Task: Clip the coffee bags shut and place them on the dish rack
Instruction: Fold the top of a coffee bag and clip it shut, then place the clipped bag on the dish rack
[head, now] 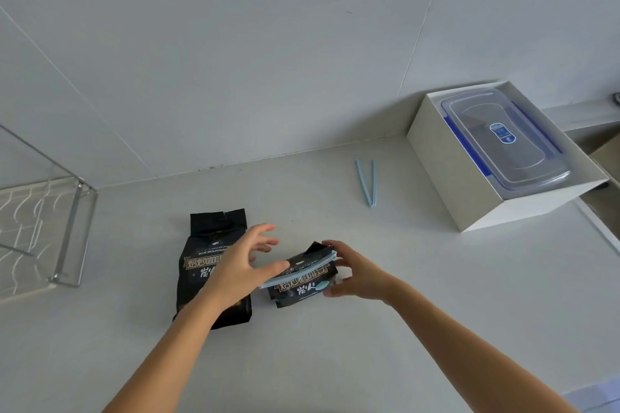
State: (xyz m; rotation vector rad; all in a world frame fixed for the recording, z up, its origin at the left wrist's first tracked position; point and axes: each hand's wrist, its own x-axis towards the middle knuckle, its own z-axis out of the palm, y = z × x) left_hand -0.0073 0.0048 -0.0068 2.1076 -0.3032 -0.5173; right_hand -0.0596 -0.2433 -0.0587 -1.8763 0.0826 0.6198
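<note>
Two black coffee bags lie on the pale counter. The smaller bag (303, 285) is folded over, and a light blue clip (298, 270) runs across its fold. My right hand (355, 273) grips the right end of this bag and clip. My left hand (240, 261) hovers over the clip's left end, its fingers spread and its thumb touching the clip. The larger bag (209, 245) lies flat to the left with its top open, partly hidden under my left arm. A second blue clip (367, 181) lies open farther back. The metal dish rack (72, 228) stands at the far left.
A white box (432, 157) holding a clear lidded container (503, 141) with blue latches sits at the back right. A tiled wall rises behind the counter. The counter's edge runs down the right side.
</note>
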